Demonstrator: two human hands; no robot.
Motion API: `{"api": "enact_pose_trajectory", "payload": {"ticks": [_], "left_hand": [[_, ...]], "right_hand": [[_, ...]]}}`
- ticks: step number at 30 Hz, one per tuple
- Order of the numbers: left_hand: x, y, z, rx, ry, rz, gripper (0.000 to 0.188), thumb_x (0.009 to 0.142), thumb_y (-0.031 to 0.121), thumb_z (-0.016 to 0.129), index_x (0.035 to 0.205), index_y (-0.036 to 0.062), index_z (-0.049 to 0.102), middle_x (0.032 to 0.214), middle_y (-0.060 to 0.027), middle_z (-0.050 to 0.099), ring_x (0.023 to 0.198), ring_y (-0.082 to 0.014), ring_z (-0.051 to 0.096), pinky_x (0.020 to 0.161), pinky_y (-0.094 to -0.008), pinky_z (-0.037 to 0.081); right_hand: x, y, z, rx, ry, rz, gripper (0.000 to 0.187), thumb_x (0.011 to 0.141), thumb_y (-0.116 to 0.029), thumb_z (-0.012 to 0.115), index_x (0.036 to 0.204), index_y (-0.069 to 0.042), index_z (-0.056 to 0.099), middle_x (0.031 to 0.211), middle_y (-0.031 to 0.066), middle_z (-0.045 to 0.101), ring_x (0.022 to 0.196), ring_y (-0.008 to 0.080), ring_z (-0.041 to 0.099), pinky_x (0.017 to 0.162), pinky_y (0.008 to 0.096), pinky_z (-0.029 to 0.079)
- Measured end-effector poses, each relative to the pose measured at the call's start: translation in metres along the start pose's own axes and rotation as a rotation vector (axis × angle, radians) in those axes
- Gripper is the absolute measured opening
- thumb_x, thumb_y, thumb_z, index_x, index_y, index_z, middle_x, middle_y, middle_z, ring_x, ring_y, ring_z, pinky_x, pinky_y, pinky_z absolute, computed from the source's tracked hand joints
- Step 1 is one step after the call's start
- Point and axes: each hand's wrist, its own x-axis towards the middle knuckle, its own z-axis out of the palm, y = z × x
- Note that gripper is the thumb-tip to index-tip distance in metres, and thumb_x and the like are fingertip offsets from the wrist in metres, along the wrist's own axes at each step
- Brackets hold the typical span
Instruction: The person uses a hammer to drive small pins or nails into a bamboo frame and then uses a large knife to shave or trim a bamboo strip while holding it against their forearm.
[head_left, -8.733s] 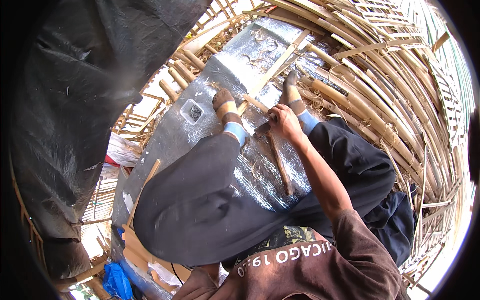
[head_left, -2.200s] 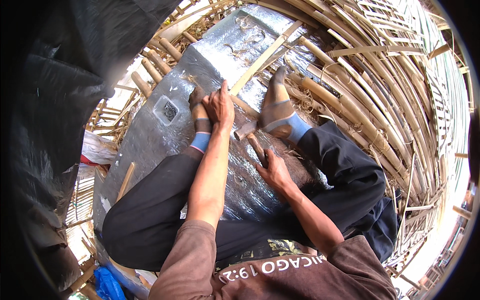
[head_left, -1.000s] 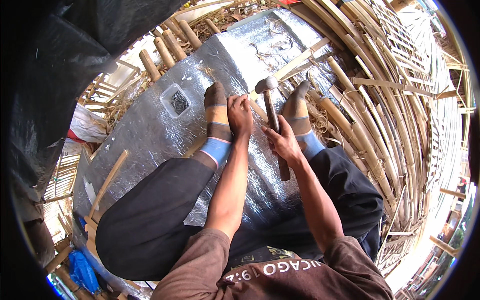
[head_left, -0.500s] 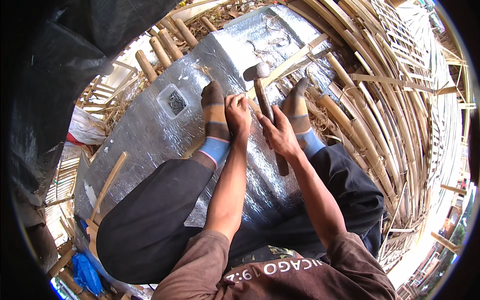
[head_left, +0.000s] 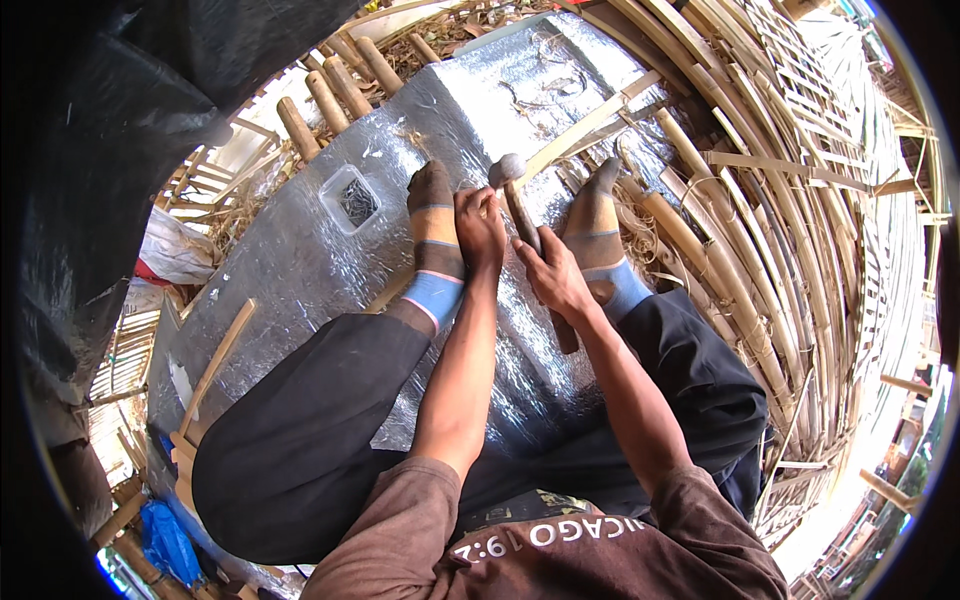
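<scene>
My right hand [head_left: 555,274] grips the wooden handle of a hammer [head_left: 521,214], whose rounded grey head is right beside my left fingertips. Between my feet, my left hand [head_left: 480,228] is closed in a pinch at the near end of a pale bamboo strip [head_left: 590,125]. Whatever sits between those fingers is too small to make out. The strip runs away to the upper right over a shiny foil sheet [head_left: 300,270]. Left of my left foot, a clear plastic tub [head_left: 351,200] holds many thin dark metal pieces that look like nails.
Long split bamboo strips [head_left: 760,250] are heaped along my right side. Cut bamboo poles [head_left: 325,100] stick out at the far left edge of the foil. Black sheeting [head_left: 120,120] hangs at the left. A single bamboo stick [head_left: 218,365] lies by my left knee.
The hammer head has come down and slightly left, close to my left fingers. My left hand keeps its pinch in nearly the same place.
</scene>
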Motion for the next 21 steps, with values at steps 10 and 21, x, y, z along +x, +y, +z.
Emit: {"api": "enact_pose_trajectory", "payload": {"ticks": [10,21], "left_hand": [[0.000,0.003,-0.003,0.005,-0.044,0.013,0.014,0.093,0.008,0.060,0.096,-0.0039,0.066,0.103,-0.0185,0.062,0.094,-0.0348,0.061,0.083,-0.0403,0.051],[0.000,0.003,-0.005,-0.038,-0.044,-0.012,0.013,0.090,0.005,0.063,0.098,-0.0052,0.066,0.101,-0.0185,0.062,0.094,-0.0341,0.062,0.083,-0.0400,0.051]], "right_hand": [[-0.010,-0.030,-0.014,0.130,0.025,-0.068,0.039,0.096,-0.037,0.058,0.095,0.001,0.048,0.074,0.0257,0.057,0.066,0.0354,0.052,0.068,0.0455,0.044],[-0.009,-0.020,-0.004,0.124,0.052,-0.113,0.029,0.099,-0.031,0.059,0.090,-0.005,0.047,0.061,0.0014,0.048,0.052,0.0100,0.046,0.046,0.0293,0.038]]}}
